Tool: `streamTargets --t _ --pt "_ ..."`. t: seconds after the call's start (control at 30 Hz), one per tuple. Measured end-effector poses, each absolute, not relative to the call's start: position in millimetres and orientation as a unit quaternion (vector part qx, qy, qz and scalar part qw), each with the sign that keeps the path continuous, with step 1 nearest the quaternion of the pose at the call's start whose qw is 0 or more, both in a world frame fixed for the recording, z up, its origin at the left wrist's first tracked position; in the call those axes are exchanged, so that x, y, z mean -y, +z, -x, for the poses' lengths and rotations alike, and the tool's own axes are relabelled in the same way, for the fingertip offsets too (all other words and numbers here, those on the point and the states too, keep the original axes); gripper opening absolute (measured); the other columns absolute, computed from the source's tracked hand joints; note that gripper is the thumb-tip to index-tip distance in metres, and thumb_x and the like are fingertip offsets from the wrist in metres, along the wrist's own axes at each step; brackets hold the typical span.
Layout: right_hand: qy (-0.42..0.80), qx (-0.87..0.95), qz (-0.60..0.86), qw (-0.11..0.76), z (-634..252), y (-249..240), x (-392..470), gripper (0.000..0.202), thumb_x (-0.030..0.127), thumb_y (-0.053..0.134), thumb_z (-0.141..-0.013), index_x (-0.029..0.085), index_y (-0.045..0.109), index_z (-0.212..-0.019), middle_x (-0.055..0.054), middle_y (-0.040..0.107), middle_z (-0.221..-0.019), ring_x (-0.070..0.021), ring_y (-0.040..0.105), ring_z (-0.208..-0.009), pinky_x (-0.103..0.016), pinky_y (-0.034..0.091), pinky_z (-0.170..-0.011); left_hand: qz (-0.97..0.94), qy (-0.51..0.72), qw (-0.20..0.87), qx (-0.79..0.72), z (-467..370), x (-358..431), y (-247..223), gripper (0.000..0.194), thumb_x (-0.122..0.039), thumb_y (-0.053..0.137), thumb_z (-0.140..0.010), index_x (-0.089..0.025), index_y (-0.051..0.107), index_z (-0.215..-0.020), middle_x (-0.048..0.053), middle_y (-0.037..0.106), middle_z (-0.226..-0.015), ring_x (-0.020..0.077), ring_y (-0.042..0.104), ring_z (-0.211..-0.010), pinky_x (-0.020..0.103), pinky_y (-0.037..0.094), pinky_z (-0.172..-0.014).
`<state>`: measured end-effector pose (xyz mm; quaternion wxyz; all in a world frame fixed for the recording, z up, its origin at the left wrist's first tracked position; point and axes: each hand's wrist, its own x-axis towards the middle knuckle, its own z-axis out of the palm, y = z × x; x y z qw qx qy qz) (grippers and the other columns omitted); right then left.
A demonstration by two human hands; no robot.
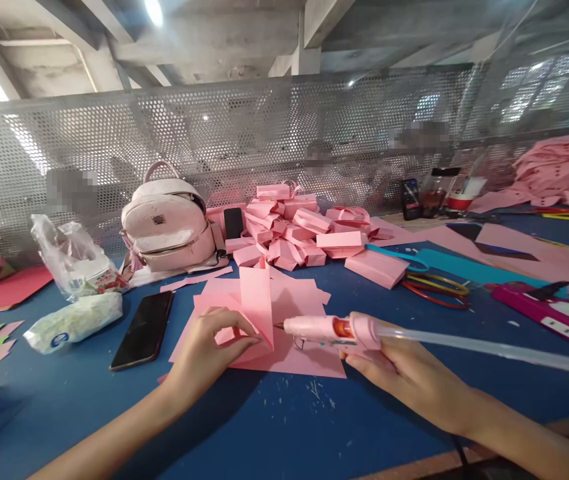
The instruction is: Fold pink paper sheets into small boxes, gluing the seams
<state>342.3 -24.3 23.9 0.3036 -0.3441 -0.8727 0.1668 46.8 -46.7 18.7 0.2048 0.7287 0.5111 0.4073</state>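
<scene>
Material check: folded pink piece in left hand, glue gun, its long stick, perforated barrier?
Folded pink piece: likely matte paper or thin card; crisp crease, thin edges.
Glue gun: probably smooth hard plastic; moulded pink body.
Long stick: probably hot-melt glue; milky, translucent.
Perforated barrier: looks like sheet metal; regular holes, grey sheen. Coating unclear.

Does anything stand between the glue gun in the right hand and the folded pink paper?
Nothing visible does. The nozzle of the glue gun, in the right hand, is right by the edge of the folded pink paper; whether they touch, I cannot tell. The left hand grips from the opposite side.
</scene>
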Motion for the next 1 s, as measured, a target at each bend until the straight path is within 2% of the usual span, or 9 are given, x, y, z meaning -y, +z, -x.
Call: streamTargets --t 0.13,0.37,0.5,1.0 --pt "0.057 0.892 0.309 0.325 -338.7 25.8 26.9 0.026 0.037 0.045 -0.098 0.024 0.056 -0.079 -0.003 0.060 -0.071 -0.0217 0.059 -0.068 -0.030 0.044 -0.061 -0.730 0.407 0.203 -0.511 -47.1 46.1 19.1 0.009 -0.023 0.071 -0.083 -0.024 0.071 -0.073 -0.005 0.074 -0.076 0.0155 0.066 -0.074 0.027 0.044 -0.075" --pt "0.010 0.926 0.226 0.303 -333.5 27.0 19.7 0.014 0.023 0.049 -0.097 0.022 0.045 -0.083 0.000 0.055 -0.073 -0.0168 0.047 -0.064 -0.029 0.034 -0.060 -0.727 0.409 0.197 -0.515 -46.3 45.8 18.2 0.008 -0.024 0.071 -0.082 -0.024 0.072 -0.075 -0.003 0.076 -0.078 0.0174 0.067 -0.076 0.028 0.046 -0.075" --pt "0.008 0.929 0.227 0.293 -334.6 21.3 17.0 0.015 0.025 0.052 -0.096 0.022 0.044 -0.084 0.001 0.052 -0.072 -0.0161 0.043 -0.064 -0.029 0.030 -0.059 -0.729 0.410 0.191 -0.514 -46.7 46.1 18.8 0.008 -0.023 0.071 -0.082 -0.023 0.072 -0.074 -0.002 0.076 -0.077 0.0177 0.067 -0.076 0.028 0.046 -0.074" --pt "-0.005 0.932 0.234 0.278 -334.2 20.9 19.9 0.017 0.026 0.051 -0.096 0.022 0.045 -0.081 0.001 0.051 -0.070 -0.0164 0.043 -0.063 -0.030 0.028 -0.059 -0.727 0.414 0.186 -0.516 -47.2 46.9 20.6 0.008 -0.023 0.071 -0.082 -0.023 0.072 -0.074 -0.002 0.075 -0.077 0.0174 0.066 -0.075 0.028 0.045 -0.074"
